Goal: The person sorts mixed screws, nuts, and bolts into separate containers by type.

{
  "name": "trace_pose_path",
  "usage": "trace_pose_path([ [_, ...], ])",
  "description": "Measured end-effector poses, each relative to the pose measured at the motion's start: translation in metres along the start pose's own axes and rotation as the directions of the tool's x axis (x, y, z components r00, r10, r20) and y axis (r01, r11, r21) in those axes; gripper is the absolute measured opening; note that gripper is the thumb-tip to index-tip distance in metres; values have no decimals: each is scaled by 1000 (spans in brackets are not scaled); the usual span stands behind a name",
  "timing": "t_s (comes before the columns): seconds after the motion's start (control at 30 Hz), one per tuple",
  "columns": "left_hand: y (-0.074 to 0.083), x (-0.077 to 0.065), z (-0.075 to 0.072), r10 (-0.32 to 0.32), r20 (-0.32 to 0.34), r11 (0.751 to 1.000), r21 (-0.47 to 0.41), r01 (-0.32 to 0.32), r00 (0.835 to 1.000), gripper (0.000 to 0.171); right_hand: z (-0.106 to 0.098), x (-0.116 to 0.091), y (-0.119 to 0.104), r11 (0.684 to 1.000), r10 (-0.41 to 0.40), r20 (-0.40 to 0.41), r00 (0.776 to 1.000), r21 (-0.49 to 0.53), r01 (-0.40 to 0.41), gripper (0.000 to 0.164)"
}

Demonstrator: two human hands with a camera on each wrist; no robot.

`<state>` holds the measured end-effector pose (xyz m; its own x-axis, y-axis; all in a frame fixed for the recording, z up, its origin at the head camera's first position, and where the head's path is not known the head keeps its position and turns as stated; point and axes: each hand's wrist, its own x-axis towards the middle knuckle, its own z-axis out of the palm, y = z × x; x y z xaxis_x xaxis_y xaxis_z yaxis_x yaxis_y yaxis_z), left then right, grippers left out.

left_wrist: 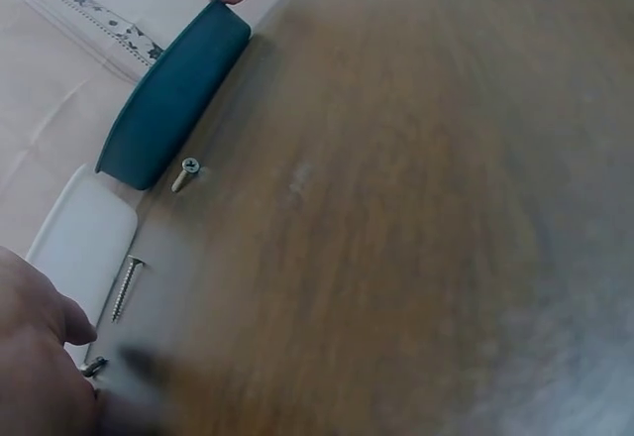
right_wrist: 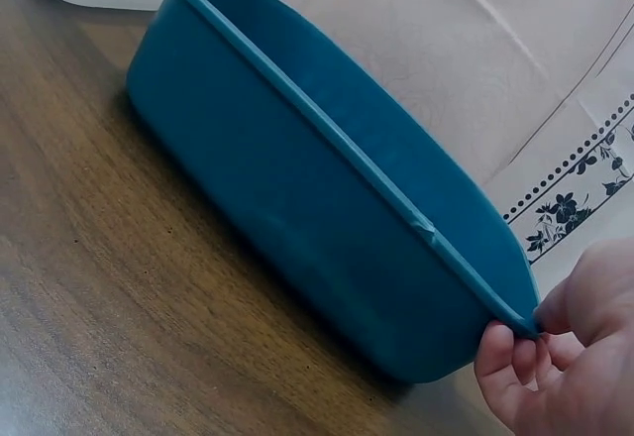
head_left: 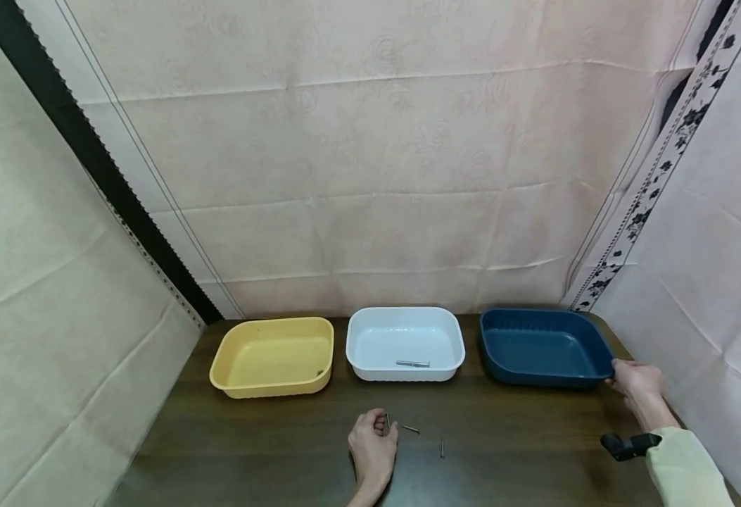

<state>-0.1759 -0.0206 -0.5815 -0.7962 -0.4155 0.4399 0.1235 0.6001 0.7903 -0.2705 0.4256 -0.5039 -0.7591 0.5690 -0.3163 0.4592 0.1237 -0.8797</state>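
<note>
My left hand [head_left: 373, 445] is low over the wooden table in front of the white tub [head_left: 404, 372], its fingers curled, pinching a screw [head_left: 388, 420]. Just to its right lie two more screws: one nearer [head_left: 411, 429], slanted, and one farther right [head_left: 442, 448]. In the left wrist view the pinched screw [left_wrist: 94, 367] shows only in part beside the thumb. My right hand [head_left: 637, 382] grips the near right corner of the blue tub [head_left: 547, 380] between thumb and fingers. The right wrist view shows the thumb over the rim [right_wrist: 426, 233] and the fingers beneath it.
Several screws [head_left: 412, 364] lie in the white tub. At the left stands a yellow tub [head_left: 271, 389] with a small dark item [head_left: 320, 372] in its corner. The tubs line the back edge of the table [head_left: 250, 458], against pale cloth [head_left: 395, 155] hung on three sides.
</note>
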Motion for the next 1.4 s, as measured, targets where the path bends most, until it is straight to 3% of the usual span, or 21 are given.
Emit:
trace_pose_path([
  [0.3,4,0,4,26,1,998,59,-26,1000,27,-3,16,8,1000,4,-28,1000,-3,-4,21],
  [0.6,5,7,3,96,119,990,90,-107,988,20,-8,17,7,1000,-10,-33,999,1,10,27],
  [0.77,5,12,1,141,184,983,89,-160,973,19,-10,23,11,1000,-15,-48,999,20,16,21],
  [0.9,2,16,0,161,242,978,90,-187,957,20,-11,13,4,1000,-21,-66,998,2,21,27],
  [1.17,1,17,-9,227,273,973,-28,-228,935,21,-9,-10,-8,999,-24,-33,999,22,25,25],
  [1.4,34,23,-2,343,200,930,-210,-301,918,20,-4,-10,-7,999,-22,-7,1000,24,22,36],
])
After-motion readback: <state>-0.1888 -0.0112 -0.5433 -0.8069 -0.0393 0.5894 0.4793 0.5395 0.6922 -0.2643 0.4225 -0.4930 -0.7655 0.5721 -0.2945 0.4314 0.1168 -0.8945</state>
